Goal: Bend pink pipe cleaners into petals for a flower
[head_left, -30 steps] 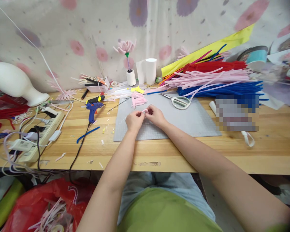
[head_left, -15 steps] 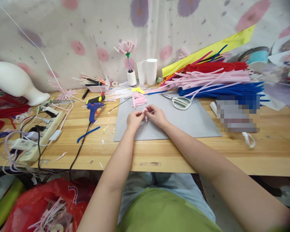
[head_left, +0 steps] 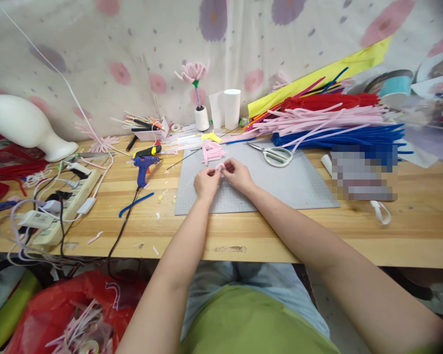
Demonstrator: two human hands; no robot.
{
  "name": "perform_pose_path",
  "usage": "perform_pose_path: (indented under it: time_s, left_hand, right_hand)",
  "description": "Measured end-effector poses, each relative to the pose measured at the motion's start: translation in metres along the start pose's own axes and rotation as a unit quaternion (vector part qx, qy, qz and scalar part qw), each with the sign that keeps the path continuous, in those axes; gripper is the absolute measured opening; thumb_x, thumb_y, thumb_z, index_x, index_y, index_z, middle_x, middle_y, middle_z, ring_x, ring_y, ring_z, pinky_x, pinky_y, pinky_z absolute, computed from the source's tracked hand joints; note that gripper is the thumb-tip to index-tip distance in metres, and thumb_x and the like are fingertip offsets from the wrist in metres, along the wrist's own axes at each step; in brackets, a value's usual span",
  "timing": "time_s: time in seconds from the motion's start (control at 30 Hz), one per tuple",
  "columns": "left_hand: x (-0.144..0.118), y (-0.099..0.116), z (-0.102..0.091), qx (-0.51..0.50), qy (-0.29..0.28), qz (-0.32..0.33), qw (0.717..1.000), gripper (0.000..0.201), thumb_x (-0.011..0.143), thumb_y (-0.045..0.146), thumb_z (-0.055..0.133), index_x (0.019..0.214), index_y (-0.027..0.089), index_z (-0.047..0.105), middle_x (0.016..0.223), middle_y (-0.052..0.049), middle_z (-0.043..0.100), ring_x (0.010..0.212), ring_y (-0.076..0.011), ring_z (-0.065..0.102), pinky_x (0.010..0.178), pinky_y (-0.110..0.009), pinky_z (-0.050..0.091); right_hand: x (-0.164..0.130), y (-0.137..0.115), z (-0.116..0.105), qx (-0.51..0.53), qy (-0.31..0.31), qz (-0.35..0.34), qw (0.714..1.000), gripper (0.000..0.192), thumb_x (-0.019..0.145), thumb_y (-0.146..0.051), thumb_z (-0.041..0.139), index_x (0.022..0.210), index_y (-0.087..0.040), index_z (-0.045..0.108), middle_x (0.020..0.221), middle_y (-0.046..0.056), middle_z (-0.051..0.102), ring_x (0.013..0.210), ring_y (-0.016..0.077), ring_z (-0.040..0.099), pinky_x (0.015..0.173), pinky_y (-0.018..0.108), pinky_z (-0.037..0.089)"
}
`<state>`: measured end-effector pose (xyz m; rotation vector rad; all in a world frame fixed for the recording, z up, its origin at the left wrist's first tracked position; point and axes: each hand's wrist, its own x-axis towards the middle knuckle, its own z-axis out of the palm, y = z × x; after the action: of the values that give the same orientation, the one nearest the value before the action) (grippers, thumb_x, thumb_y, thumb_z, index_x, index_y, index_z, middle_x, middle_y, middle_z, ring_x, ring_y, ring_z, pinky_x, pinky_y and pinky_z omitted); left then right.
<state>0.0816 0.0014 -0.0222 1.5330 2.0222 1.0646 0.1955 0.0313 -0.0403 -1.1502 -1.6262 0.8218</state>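
Observation:
Between my fingertips is a short pink pipe cleaner [head_left: 220, 167], bent into a small curve. My left hand [head_left: 205, 184] pinches its left side, and my right hand [head_left: 238, 175] pinches the right side. Both hands are close together over the grey cutting mat [head_left: 280, 191]. Just beyond them lies a small pile of pink pipe cleaner pieces [head_left: 212, 153]. Green-handled scissors [head_left: 276, 157] rest on the mat, to the right of my right hand.
A blue glue gun [head_left: 142, 169] and a blue pipe cleaner [head_left: 136, 203] lie left of the mat. At the back stands a pink flower [head_left: 195, 73] in a white holder. Pink pipe cleaner bundles [head_left: 317, 120] are at right; a power strip [head_left: 68, 209] is at left.
My fingers have shifted slightly, and the pink pipe cleaner now shows as a curve between them; the end that hung below my fingers no longer shows.

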Motion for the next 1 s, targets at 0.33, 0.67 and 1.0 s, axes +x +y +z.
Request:
perform_pose_path:
  time_s: [0.33,0.67,1.0]
  left_hand:
    - [0.005,-0.004,-0.001,-0.016,-0.093,0.043,0.995,0.029,0.076,0.043,0.051,0.075,0.022,0.069,0.063,0.002,0.065,0.059,-0.0109,0.056,0.058,-0.021,0.037]
    - [0.005,0.000,-0.002,0.033,-0.069,0.006,0.997,0.036,0.075,0.052,0.049,0.070,0.023,0.070,0.062,0.001,0.065,0.062,-0.0130,0.057,0.055,-0.023,0.035]
    - [0.003,-0.002,0.001,0.039,-0.030,0.009,0.999,0.031,0.075,0.048,0.052,0.079,0.024,0.071,0.077,0.000,0.070,0.070,-0.0140,0.060,0.060,-0.023,0.037]
  right_hand:
    - [0.003,0.010,0.000,0.050,-0.008,-0.014,0.999,0.018,0.074,-0.035,0.054,0.079,-0.018,0.059,0.077,0.002,0.065,0.069,0.0133,0.058,0.068,0.027,0.044]
    - [0.004,0.010,0.001,0.035,-0.012,-0.008,0.999,0.016,0.071,-0.033,0.054,0.079,-0.018,0.055,0.073,0.001,0.062,0.064,0.0121,0.055,0.064,0.026,0.044]
    - [0.006,0.012,0.002,-0.020,-0.023,0.039,0.999,0.018,0.070,-0.035,0.052,0.071,-0.018,0.055,0.062,-0.002,0.055,0.060,0.0112,0.048,0.057,0.023,0.036]
